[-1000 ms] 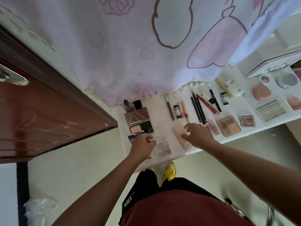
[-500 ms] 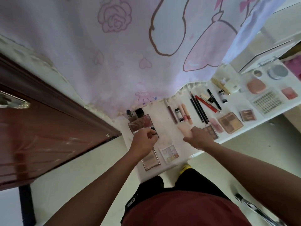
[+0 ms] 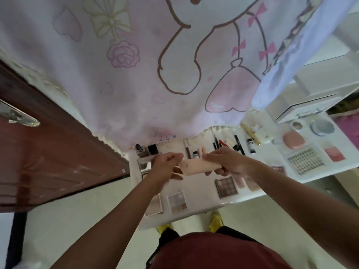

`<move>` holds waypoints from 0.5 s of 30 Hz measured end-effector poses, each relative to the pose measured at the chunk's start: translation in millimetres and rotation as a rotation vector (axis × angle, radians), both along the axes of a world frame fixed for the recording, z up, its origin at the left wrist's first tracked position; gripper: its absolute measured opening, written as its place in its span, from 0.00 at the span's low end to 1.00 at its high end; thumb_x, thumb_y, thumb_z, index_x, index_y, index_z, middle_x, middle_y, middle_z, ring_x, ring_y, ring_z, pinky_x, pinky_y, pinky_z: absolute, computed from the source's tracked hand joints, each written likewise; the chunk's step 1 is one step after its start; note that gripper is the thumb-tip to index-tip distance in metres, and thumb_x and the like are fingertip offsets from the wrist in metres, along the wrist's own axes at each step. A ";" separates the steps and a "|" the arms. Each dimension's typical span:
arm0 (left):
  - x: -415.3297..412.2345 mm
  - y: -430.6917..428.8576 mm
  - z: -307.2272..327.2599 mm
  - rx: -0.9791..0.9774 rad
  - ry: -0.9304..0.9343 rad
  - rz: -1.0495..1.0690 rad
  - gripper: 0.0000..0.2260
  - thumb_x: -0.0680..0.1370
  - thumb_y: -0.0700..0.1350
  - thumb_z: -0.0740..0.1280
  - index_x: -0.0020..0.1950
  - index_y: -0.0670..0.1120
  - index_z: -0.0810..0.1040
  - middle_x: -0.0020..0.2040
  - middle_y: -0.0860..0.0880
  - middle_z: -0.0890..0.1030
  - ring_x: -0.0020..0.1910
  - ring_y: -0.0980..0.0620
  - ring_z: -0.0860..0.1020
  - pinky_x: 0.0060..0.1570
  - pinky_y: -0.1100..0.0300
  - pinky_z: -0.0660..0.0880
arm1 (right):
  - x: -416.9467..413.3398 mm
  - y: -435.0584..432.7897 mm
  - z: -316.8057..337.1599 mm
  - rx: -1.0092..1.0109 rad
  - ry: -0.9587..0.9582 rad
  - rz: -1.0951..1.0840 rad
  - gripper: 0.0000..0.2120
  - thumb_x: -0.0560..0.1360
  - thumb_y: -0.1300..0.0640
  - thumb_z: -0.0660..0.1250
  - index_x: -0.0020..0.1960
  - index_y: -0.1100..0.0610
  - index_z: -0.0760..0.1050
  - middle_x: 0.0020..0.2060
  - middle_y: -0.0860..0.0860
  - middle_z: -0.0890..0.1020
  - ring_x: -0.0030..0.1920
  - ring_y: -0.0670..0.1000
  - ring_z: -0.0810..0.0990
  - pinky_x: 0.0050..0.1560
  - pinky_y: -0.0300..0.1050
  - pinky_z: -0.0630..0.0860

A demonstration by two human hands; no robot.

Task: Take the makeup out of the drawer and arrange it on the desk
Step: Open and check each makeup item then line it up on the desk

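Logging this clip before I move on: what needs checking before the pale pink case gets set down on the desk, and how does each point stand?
1. Right hand grips the pale pink case: ok.
2. Left hand pinches its other end: ok.
3. Case held clear of the desk: ok, it seems.
4. Bare desk between the light palette and the dark palette to set it on: ok.
5. Case lid closed: cannot tell.
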State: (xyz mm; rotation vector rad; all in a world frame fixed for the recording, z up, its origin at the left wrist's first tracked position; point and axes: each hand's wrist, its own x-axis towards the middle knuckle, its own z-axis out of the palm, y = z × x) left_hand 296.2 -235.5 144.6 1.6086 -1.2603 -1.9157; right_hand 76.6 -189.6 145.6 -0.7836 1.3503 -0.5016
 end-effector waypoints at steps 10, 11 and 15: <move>-39.0 53.9 6.4 -0.486 -0.410 -0.269 0.19 0.71 0.50 0.76 0.59 0.49 0.77 0.50 0.53 0.77 0.47 0.57 0.76 0.45 0.64 0.72 | -42.5 8.6 -4.9 -0.028 -0.031 -0.007 0.17 0.80 0.52 0.65 0.55 0.68 0.78 0.35 0.59 0.83 0.26 0.48 0.74 0.27 0.40 0.70; -42.0 59.8 5.8 -0.549 -0.489 -0.365 0.23 0.71 0.54 0.75 0.63 0.49 0.75 0.53 0.54 0.75 0.50 0.55 0.74 0.48 0.63 0.71 | -42.1 10.0 -4.5 -0.032 -0.004 0.006 0.17 0.81 0.52 0.64 0.54 0.67 0.78 0.33 0.58 0.83 0.25 0.48 0.73 0.26 0.39 0.69; -52.9 77.6 3.8 -0.659 -0.659 -0.498 0.20 0.78 0.60 0.63 0.62 0.47 0.73 0.52 0.49 0.77 0.51 0.50 0.75 0.48 0.57 0.71 | -31.5 12.2 -0.4 -0.106 0.146 0.015 0.18 0.81 0.49 0.61 0.43 0.61 0.77 0.22 0.50 0.73 0.22 0.48 0.66 0.24 0.40 0.62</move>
